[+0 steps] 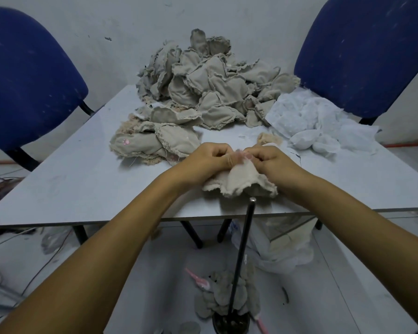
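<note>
Beige fabric piece (239,179) pinched between left hand (209,160) and right hand (270,161).

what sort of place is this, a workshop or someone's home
Most likely a small sewing or toy-making workroom. A heap of stitched beige shells sits on the table, white scraps lie beside it, and the left hand and right hand pinch another fabric piece at the near edge.
</note>
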Demonstrator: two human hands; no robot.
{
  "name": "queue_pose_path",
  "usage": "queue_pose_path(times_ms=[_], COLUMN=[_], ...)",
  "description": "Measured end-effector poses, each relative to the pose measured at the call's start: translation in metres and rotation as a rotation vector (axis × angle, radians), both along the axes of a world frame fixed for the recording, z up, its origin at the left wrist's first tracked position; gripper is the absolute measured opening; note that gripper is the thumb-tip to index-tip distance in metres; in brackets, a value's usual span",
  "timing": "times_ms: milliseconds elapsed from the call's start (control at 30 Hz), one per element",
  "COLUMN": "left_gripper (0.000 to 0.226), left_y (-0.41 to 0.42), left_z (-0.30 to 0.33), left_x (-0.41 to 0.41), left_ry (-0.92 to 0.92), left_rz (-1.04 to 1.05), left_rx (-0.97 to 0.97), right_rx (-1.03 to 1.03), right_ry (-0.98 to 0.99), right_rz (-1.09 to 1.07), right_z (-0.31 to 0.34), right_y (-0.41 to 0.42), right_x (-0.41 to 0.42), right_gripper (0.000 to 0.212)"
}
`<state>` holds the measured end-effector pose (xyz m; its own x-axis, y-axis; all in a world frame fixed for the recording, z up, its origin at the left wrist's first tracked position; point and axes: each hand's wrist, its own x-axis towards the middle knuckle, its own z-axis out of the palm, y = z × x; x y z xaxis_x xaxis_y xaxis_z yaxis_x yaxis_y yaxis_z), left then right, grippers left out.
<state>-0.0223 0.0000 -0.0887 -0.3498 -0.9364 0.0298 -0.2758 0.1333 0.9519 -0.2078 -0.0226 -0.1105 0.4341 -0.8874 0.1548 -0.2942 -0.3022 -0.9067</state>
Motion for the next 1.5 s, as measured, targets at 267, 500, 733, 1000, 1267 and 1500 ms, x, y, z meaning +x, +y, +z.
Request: queue_pose_path(times_ms=[267, 500, 733, 1000, 1267, 1500], left_gripper=[0.02, 0.026, 0.031, 0.013, 0.025, 0.029], left_y=[0.007, 0.016, 0.023, 0.046, 0.066, 0.078], left_z=[0.007, 0.005, 0.01, 0.024, 0.016, 0.009], left_x=[0.004, 0.004, 0.019, 0.002, -0.004, -0.014], left_ry=[-0.157, -0.096, -0.131, -0.397, -0.446, -0.419], left_rz=[-0.061, 0.04, -0.211, 0.031, 0.169, 0.185], left_rx=[-0.087, -0.055, 0.069, -0.889, -1.381, -1.534], right_rx=[0.034, -0.046, -0.197, -0.427, -1.049, -1.146], right_ry=[-0.026, 0.14, 0.164, 0.149, 0.361, 0.331], right_rz=[0.072, 0.107, 0.049, 0.113, -0.112, -0.111], right_z=[0.007, 0.021, 0.017, 0.045, 0.029, 0.013], right_y=[0.006, 0.022, 0.032, 0.058, 0.086, 0.1], right_x=[-0.008, -0.008, -0.003, -0.018, -0.022, -0.03], right_gripper=[0.05, 0.022, 0.022, 0.01, 0.03, 0.025])
